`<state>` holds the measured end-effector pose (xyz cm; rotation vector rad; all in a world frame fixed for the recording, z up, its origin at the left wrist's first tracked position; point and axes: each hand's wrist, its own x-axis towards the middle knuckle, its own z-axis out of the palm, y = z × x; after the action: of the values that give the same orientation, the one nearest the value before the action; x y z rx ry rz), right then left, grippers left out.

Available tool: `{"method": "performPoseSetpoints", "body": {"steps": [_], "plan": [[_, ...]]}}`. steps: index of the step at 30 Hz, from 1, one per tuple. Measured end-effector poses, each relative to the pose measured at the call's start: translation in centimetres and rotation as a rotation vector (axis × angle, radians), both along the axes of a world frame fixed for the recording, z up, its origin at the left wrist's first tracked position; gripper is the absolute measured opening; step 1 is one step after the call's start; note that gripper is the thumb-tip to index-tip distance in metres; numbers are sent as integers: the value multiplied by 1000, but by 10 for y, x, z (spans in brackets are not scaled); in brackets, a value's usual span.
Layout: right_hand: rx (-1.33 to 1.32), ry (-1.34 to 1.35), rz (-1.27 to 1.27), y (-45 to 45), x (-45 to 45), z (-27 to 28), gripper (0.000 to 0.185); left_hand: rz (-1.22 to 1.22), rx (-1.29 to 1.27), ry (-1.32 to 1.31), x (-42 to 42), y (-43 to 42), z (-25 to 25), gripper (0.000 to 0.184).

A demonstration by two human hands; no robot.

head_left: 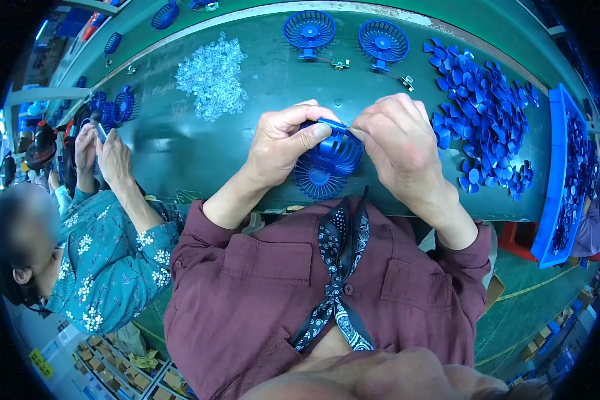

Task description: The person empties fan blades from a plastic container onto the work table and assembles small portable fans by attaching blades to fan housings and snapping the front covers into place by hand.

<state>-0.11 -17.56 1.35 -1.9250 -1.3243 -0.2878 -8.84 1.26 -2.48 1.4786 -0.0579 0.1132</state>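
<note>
A blue fan housing with a slotted cage is in my left hand, whose thumb and fingers pinch its upper edge. My right hand is at the right side of that edge, its fingertips pressed together on something too small to make out. Another round blue fan cage shows just below the held one, near the table's front edge. Two more blue fan housings, one at the back middle and one right of it, lie with small green circuit boards wired to them.
Small clear plastic parts form a pile at the back left. Blue fan blades are heaped on the right, beside a blue tray of blue parts. At left, a co-worker's hands hold a part near other fan housings.
</note>
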Motion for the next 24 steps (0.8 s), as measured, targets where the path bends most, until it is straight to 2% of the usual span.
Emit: {"method": "performPoseSetpoints", "body": {"steps": [4, 10, 16, 24], "plan": [[-12, 6, 4, 1, 2, 0, 15, -6, -223, 100, 0, -2, 2, 16], [-6, 18, -13, 0, 1, -3, 12, 42, -415, 202, -2, -8, -2, 19], [-36, -22, -19, -1, 2, -7, 11, 65, -524, 243, -1, -10, -5, 23], [8, -70, -71, 3, 4, -10, 12, 84, -525, 273, 0, -11, -6, 24]]}}
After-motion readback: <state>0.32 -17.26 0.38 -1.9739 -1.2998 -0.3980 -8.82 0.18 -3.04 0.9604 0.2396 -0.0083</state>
